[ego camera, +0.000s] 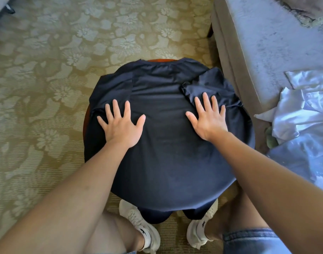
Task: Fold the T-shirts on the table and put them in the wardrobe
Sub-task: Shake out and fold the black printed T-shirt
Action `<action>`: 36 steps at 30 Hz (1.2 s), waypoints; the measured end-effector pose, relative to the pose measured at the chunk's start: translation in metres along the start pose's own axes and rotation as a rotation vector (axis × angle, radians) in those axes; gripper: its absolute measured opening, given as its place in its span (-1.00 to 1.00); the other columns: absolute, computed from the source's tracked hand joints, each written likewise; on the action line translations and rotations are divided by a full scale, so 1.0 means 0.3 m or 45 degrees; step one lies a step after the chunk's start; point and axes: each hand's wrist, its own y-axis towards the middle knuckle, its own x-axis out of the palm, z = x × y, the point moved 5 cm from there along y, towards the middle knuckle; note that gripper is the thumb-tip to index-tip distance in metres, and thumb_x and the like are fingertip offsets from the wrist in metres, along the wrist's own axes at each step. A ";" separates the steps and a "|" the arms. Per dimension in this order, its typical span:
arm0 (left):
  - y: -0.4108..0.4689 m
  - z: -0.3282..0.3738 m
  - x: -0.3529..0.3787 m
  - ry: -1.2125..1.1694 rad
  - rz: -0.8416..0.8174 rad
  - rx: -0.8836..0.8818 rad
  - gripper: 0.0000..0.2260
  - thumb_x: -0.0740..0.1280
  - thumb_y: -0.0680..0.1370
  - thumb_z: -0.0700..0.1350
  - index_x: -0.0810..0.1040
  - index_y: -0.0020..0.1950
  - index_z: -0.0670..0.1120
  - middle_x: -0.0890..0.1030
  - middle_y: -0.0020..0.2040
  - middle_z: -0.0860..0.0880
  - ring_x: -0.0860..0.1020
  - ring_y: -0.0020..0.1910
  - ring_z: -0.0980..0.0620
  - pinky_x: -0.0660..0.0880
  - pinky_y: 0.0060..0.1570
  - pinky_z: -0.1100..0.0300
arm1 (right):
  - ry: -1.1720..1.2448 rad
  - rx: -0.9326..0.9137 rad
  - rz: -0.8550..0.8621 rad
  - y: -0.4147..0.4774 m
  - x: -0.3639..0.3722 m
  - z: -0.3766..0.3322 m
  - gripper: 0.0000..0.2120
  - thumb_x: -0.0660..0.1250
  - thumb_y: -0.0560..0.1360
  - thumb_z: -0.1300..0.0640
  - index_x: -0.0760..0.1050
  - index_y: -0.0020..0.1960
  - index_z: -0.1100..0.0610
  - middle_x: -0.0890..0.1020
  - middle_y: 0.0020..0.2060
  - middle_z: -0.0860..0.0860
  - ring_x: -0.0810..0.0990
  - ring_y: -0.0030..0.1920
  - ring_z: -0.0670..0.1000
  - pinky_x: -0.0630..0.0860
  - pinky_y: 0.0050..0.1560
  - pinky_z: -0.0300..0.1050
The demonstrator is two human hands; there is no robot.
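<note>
A dark navy T-shirt lies spread over a small round wooden table, collar at the far side, hem hanging off the near edge. Its right sleeve is folded in over the body. My left hand lies flat on the shirt's left part with fingers spread. On the right part, my right hand presses flat, fingertips at the folded sleeve. Only slivers of the table's rim show around the cloth.
A grey upholstered sofa stands close on the right with crumpled white garments on it. Patterned beige carpet surrounds the table. My white-shoed feet stand at the table's near edge.
</note>
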 end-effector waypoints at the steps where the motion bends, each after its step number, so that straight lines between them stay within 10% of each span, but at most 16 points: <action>1: 0.023 0.006 -0.002 -0.004 0.003 0.000 -0.31 -0.11 0.56 0.38 -0.11 0.60 0.08 -0.17 0.61 -0.08 -0.22 0.57 -0.15 -0.18 0.47 -0.28 | -0.003 0.005 0.003 0.025 -0.007 0.000 -0.33 -0.14 0.59 -0.33 -0.08 0.59 -0.03 -0.14 0.59 -0.01 -0.20 0.57 0.12 -0.15 0.51 0.24; 12: 0.050 0.011 -0.020 -0.102 -0.081 0.003 -0.33 -0.08 0.58 0.37 -0.11 0.60 0.08 -0.18 0.61 -0.06 -0.25 0.57 -0.11 -0.20 0.47 -0.27 | 0.089 0.047 -0.160 0.066 -0.056 0.006 -0.30 -0.03 0.58 -0.34 -0.13 0.59 -0.05 -0.17 0.58 -0.01 -0.24 0.56 0.09 -0.22 0.50 0.25; 17: -0.132 -0.067 -0.080 -0.311 0.160 -0.005 -0.35 0.15 0.59 0.24 0.01 0.60 0.03 -0.04 0.60 -0.11 -0.12 0.57 -0.14 -0.08 0.49 -0.23 | 0.309 0.136 0.309 -0.157 -0.133 0.119 -0.35 0.18 0.59 -0.14 0.06 0.57 0.08 0.11 0.54 0.13 0.01 0.55 0.15 -0.10 0.49 0.26; 23: -0.350 -0.250 -0.021 -0.794 0.034 -0.656 -0.15 0.38 0.51 0.19 -0.08 0.60 0.03 -0.02 0.60 -0.14 0.03 0.56 -0.20 0.12 0.46 -0.23 | 1.129 0.702 0.246 -0.435 -0.026 0.329 -0.23 0.29 0.56 -0.08 -0.02 0.59 0.16 0.18 0.52 0.21 0.18 0.50 0.21 0.13 0.48 0.07; 36: -0.450 -0.278 0.083 -1.110 0.011 -0.695 0.00 0.43 0.41 0.29 -0.12 0.61 0.01 0.19 0.57 -0.10 0.25 0.50 -0.20 0.23 0.44 -0.13 | 1.546 0.666 0.157 -0.488 0.078 0.405 -0.23 0.37 0.54 -0.01 0.02 0.57 0.14 0.40 0.30 0.01 0.38 0.38 0.05 0.31 0.40 -0.09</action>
